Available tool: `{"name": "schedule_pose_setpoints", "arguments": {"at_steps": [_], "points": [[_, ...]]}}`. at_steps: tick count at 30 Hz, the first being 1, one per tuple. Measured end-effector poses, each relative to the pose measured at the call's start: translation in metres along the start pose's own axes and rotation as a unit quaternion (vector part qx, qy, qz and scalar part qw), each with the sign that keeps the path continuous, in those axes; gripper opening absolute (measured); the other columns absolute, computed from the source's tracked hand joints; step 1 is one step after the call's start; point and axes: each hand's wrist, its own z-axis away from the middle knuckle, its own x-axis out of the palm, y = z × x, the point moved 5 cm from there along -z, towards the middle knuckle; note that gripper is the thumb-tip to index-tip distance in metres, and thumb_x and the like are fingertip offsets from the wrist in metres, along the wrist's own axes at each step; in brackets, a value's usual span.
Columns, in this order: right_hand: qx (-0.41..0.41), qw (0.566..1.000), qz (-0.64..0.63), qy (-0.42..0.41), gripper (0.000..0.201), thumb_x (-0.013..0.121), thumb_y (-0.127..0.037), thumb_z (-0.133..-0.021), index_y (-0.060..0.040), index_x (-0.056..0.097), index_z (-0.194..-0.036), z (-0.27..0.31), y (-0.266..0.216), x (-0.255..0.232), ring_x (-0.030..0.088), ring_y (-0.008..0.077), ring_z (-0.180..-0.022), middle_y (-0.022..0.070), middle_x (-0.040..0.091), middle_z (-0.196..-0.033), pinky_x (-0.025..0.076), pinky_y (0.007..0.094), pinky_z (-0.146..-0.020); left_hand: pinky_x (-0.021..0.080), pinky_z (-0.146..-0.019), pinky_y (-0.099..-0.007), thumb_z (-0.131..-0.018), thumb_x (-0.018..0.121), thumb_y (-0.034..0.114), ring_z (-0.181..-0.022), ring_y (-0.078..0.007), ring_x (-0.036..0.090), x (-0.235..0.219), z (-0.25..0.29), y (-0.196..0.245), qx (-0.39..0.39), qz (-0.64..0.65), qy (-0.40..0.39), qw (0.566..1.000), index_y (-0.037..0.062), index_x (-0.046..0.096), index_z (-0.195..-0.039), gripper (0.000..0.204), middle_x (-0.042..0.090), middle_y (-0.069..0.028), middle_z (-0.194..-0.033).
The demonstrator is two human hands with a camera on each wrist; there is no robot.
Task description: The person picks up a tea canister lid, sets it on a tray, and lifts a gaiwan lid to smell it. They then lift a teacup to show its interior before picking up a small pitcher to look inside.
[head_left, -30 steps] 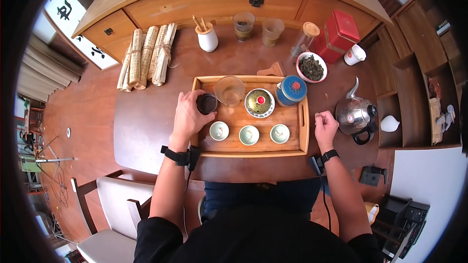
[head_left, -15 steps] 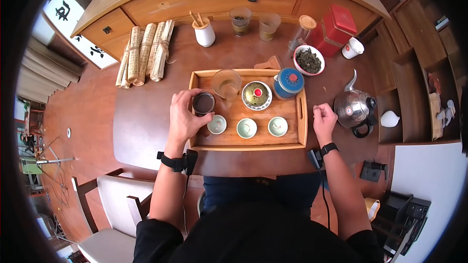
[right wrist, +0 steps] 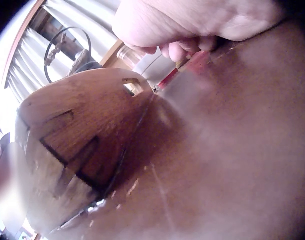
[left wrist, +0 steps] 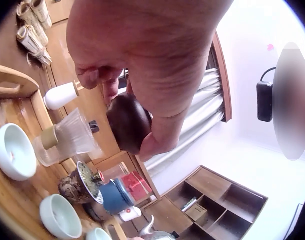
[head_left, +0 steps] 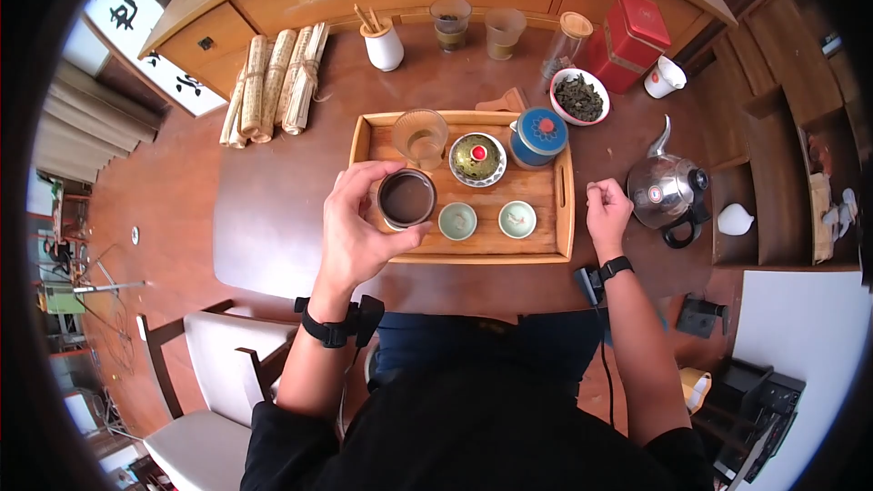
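Note:
My left hand [head_left: 356, 226] grips a small dark brown cup [head_left: 406, 198] between thumb and fingers, raised over the front left of the wooden tray [head_left: 436, 259]. The left wrist view shows the rounded dark underside of the cup [left wrist: 127, 122]. Below it, one pale green teacup [left wrist: 15, 151] is hidden in the head view; two more, a middle teacup [head_left: 457, 221] and a right teacup [head_left: 517, 219], show there. Behind them stand a glass pitcher [head_left: 420, 138], a lidded patterned bowl [head_left: 477, 160] and a blue canister [head_left: 538, 137]. My right hand [head_left: 608, 216], fingers loosely curled, rests right of the tray holding nothing.
A steel kettle [head_left: 662, 184] stands just right of my right hand. Farther back are a bowl of tea leaves [head_left: 579, 97], a red tin [head_left: 629, 41], a white tool holder [head_left: 385, 50] and tied bamboo scrolls [head_left: 277, 82]. Two glass cups stand along the back.
My left hand has lifted the dark cup from the tray's left side and brought it toward me and rightward, over the left teacup. The right hand stays in place.

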Motion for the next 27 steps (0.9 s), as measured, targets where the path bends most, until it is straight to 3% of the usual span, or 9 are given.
{"name": "schedule_pose_setpoints", "arguments": {"at_steps": [2, 3, 5, 12, 18, 27], "points": [[0.000, 1.000, 0.001, -0.012, 0.021, 0.070, -0.009, -0.091, 0.0008, 0.060, -0.076, 0.000, 0.000, 0.000, 0.053, 0.0047, -0.056, 0.0017, 0.058, -0.058, 0.046, 0.0256, -0.055, 0.052, -0.078, -0.0314, -0.060, 0.090, 0.015, -0.101, -0.0198, 0.063, 0.005, 0.007, 0.004, 0.024, 0.079, 0.028, 0.996, 0.0048, 0.069, -0.118, 0.063, 0.069, -0.0065, -0.113], [0.004, 1.000, -0.005, -0.014, 0.021, 0.071, -0.009, -0.091, 0.0007, 0.060, -0.076, 0.000, 0.001, 0.000, 0.053, 0.0045, -0.056, 0.0014, 0.058, -0.059, 0.046, 0.0253, -0.055, 0.052, -0.078, -0.0314, -0.060, 0.090, 0.015, -0.101, -0.0198, 0.063, 0.007, 0.011, 0.006, 0.020, 0.083, 0.035, 0.996, 0.0048, 0.069, -0.118, 0.063, 0.069, -0.0065, -0.113], [-0.006, 1.000, -0.004, -0.018, 0.020, 0.071, -0.009, -0.091, 0.0008, 0.060, -0.076, -0.002, 0.003, 0.001, 0.053, 0.0043, -0.056, 0.0012, 0.057, -0.059, 0.046, 0.0250, -0.056, 0.053, -0.090, -0.0281, -0.060, 0.092, 0.011, -0.105, -0.0148, 0.064, 0.011, 0.015, 0.011, 0.023, 0.080, -0.010, 0.996, -0.0017, 0.064, -0.125, 0.072, 0.060, -0.0073, -0.117], [-0.009, 1.000, -0.008, -0.011, 0.019, 0.069, -0.007, -0.092, 0.0011, 0.061, -0.077, -0.001, 0.003, 0.001, 0.053, 0.0034, -0.056, 0.0006, 0.059, -0.060, 0.045, 0.0240, -0.055, 0.054, -0.082, -0.0269, -0.059, 0.093, 0.012, -0.095, -0.0128, 0.065, 0.008, 0.018, 0.028, -0.025, 0.010, -0.027, 0.999, -0.0010, 0.062, -0.122, 0.072, 0.066, -0.0057, -0.110], [-0.004, 1.000, -0.002, -0.004, 0.019, 0.070, -0.007, -0.091, 0.0012, 0.061, -0.077, -0.001, -0.001, 0.000, 0.055, 0.0052, -0.055, 0.0028, 0.059, -0.059, 0.046, 0.0255, -0.056, 0.050, -0.073, -0.0252, -0.058, 0.094, 0.014, -0.085, -0.0116, 0.061, 0.015, 0.016, 0.020, 0.052, 0.061, -0.006, 0.997, -0.0010, 0.062, -0.120, 0.071, 0.065, -0.0069, -0.112], [-0.008, 1.000, -0.004, -0.003, 0.019, 0.070, -0.008, -0.090, 0.0010, 0.061, -0.076, -0.001, -0.001, -0.001, 0.055, 0.0066, -0.055, 0.0037, 0.058, -0.058, 0.047, 0.0265, -0.056, 0.049, -0.074, -0.0252, -0.059, 0.092, 0.014, -0.091, -0.0131, 0.061, 0.013, 0.019, 0.037, 0.047, 0.018, -0.020, 0.999, -0.0004, 0.067, -0.118, 0.066, 0.064, -0.0082, -0.111]]}}
